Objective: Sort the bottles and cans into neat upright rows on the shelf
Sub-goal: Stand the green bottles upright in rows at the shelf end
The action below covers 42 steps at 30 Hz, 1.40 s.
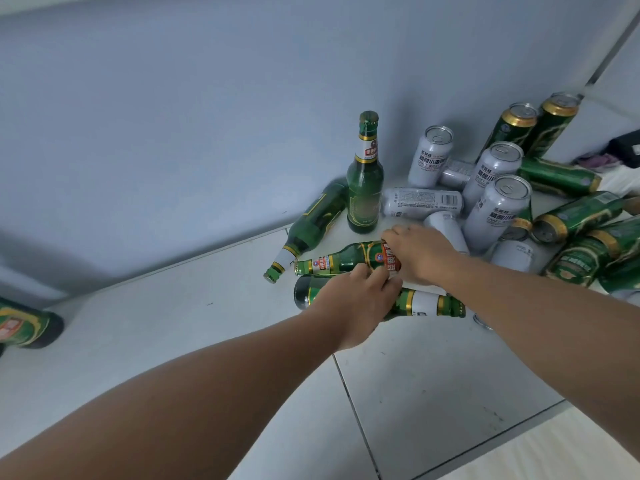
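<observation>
A green bottle with a red label [346, 259] lies on its side on the white shelf [207, 327], neck pointing left. My right hand [420, 252] grips its body from above. My left hand [356, 299] touches the same bottle from the front, covering part of a second lying green bottle [427, 304]. One green bottle [365, 178] stands upright behind them; another [311, 226] lies tilted against the wall. White cans [431, 155] and green cans [575, 218] are heaped at the right, some upright, several on their sides.
A grey wall [207, 116] runs close behind the shelf. At the far left edge a green bottle's base [26, 327] shows. The shelf's front edge [485, 441] runs across the lower right. Dark and purple items [620, 150] lie at the far right.
</observation>
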### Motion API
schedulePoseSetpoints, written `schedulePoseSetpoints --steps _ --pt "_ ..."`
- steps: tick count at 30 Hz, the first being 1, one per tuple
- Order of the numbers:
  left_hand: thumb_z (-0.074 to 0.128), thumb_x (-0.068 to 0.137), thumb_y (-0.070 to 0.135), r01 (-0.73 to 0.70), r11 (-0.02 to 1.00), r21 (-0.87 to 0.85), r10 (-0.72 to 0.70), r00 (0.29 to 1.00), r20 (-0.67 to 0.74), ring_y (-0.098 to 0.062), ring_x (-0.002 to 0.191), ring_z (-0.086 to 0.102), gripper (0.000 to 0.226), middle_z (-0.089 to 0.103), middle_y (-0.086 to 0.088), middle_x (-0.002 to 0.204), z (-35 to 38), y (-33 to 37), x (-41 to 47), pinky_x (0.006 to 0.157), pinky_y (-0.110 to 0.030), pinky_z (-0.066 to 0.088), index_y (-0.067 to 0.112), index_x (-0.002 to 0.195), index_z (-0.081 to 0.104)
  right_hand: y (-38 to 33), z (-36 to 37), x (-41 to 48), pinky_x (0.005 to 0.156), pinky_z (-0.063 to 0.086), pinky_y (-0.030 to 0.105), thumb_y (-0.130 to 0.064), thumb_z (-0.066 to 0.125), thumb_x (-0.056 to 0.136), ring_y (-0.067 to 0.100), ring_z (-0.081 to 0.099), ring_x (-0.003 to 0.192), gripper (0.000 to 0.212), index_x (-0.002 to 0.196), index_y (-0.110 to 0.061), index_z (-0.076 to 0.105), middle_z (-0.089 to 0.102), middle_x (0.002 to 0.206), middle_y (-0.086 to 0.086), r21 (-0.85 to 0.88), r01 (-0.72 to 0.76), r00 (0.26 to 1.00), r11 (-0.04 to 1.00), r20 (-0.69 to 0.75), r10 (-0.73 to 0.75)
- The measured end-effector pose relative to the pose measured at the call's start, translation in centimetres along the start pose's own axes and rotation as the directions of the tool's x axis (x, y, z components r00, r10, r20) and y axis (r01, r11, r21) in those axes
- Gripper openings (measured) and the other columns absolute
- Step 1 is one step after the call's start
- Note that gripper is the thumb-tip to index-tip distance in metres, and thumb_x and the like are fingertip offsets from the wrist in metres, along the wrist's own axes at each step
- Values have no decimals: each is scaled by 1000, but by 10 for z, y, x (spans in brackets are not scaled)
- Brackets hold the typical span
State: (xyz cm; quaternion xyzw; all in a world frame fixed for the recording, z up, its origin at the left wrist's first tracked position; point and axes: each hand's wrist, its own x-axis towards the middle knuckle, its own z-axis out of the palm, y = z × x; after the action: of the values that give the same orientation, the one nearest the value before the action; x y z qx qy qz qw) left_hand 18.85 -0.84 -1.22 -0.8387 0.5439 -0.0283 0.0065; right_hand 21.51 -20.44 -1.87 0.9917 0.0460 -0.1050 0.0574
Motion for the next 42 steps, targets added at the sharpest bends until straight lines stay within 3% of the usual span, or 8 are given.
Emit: schedulePoseSetpoints --steps 6,14,18,22,25,28,33,42 --pt "78 79 37 28 997 -75 -28 1000 3 -29 97 58 75 55 -7 124 -16 -10 -25 67 -40 56 13 142 46 2 -8 -13 75 46 35 -29 67 79 25 54 111 57 130 -21 44 54 125 2 8 2 1000 1000 -15 -2" --pt "78 81 40 124 973 -196 -141 987 -73 -27 109 59 78 52 -3 135 -38 -29 -62 70 -45 59 14 146 43 -1 -11 -19 74 50 37 -35 80 73 23 59 102 65 127 -24 45 59 119 -2 112 -4 992 994 -125 18" --pt "79 81 41 194 948 -253 -236 961 -147 -27 108 61 77 54 -2 136 -51 -37 -85 73 -32 50 15 145 45 -20 -16 -22 71 57 43 -35 74 72 23 60 91 50 115 -25 49 60 106 -4 192 26 980 981 -200 13" --pt "76 82 45 293 882 -368 -367 918 -148 -21 113 57 75 50 6 135 -65 -49 -112 82 -40 55 23 145 41 -55 -27 -21 65 55 38 -31 68 74 23 59 80 39 109 -21 53 58 92 -4 232 44 958 972 -285 24" --pt "76 81 46 348 811 -470 -463 873 -153 -16 112 56 72 51 10 133 -78 -59 -138 87 -35 52 27 142 44 -86 -39 -18 64 45 31 -33 72 75 18 51 78 47 114 -20 49 48 91 -8 264 42 954 964 -298 40" --pt "77 81 46 410 734 -541 -561 816 -142 -12 114 55 76 51 11 137 -88 -68 -166 89 -28 46 29 146 42 -120 -48 -14 66 44 31 -35 77 74 18 53 82 53 117 -19 49 55 101 -5 314 43 955 948 -291 54" --pt "79 77 46 482 598 -640 -696 708 -117 -12 106 59 69 57 13 125 -98 -84 -221 91 -36 52 33 138 49 -183 -57 -8 69 48 31 -40 80 72 19 62 90 65 126 -21 49 61 108 -5 442 54 954 896 -287 85" --pt "80 74 48 559 408 -722 -858 505 -94 -7 96 61 54 61 18 108 -100 -115 -332 86 -38 55 40 120 53 -309 -67 -3 61 46 25 -39 83 68 12 61 81 58 113 -24 49 61 94 -9 696 82 951 713 -268 152"
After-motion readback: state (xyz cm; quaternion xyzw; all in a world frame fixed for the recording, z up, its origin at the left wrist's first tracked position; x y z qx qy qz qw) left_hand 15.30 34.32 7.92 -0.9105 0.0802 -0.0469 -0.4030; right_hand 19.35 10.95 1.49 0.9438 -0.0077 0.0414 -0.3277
